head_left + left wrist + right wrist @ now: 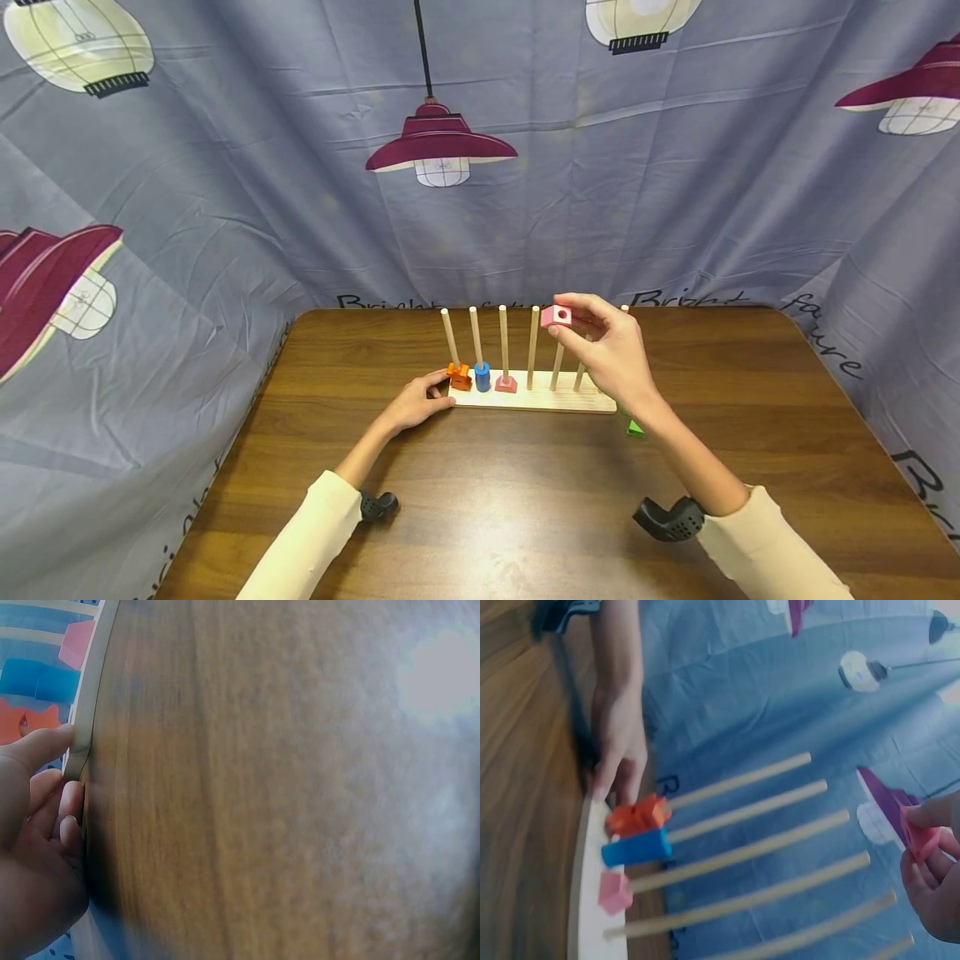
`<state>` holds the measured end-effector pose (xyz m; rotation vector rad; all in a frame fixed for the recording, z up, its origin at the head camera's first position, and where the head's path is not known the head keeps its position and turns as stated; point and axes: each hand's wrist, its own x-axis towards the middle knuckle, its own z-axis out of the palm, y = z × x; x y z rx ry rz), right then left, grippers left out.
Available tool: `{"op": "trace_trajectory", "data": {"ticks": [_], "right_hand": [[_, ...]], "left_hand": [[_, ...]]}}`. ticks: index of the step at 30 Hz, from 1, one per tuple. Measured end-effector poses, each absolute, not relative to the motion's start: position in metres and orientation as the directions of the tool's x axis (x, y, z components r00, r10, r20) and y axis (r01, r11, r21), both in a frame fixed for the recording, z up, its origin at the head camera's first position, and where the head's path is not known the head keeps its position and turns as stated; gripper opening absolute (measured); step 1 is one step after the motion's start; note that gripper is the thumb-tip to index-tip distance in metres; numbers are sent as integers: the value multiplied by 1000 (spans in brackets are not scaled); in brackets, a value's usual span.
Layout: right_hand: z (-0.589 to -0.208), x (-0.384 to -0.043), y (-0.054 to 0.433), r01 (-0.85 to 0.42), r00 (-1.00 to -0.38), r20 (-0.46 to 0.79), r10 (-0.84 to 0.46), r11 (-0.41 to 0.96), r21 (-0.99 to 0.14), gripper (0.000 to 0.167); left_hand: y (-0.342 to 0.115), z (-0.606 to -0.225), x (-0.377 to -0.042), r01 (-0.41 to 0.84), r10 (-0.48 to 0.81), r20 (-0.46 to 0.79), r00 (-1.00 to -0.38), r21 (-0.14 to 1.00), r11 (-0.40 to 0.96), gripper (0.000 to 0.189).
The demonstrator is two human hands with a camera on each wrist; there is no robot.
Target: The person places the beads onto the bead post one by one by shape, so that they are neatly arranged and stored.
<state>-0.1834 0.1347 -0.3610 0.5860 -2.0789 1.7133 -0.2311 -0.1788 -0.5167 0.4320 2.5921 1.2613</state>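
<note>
My right hand pinches a pink block with a hole through it, held up near the tops of the pegs. My left hand grips the left end of a pale wooden peg board, its thumb at the front edge in the left wrist view. On the leftmost peg sit orange pieces. Blue pieces are on the second peg, and another pink block lies at the foot of the third. Further right, the pegs stand bare where they show.
A green block lies on the brown table right of the board, partly hidden by my right forearm. Behind the table hangs a grey-blue curtain printed with lamps.
</note>
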Motion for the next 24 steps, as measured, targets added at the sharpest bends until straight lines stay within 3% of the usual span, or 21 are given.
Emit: {"op": "trace_trajectory", "data": {"ticks": [7, 13, 24], "right_hand": [[-352, -205, 104, -547, -837, 533, -123, 164, -821, 25], [-356, -219, 87, -513, -858, 496, -129, 239, -825, 27], [-367, -229, 80, -436, -900, 414, -137, 301, -848, 26]], "left_hand": [[-181, -517, -231, 169, 361, -71, -930, 789, 591, 63], [-180, -517, -232, 164, 357, -81, -931, 778, 606, 64], [-180, -517, -232, 178, 362, -65, -930, 781, 599, 62]]}}
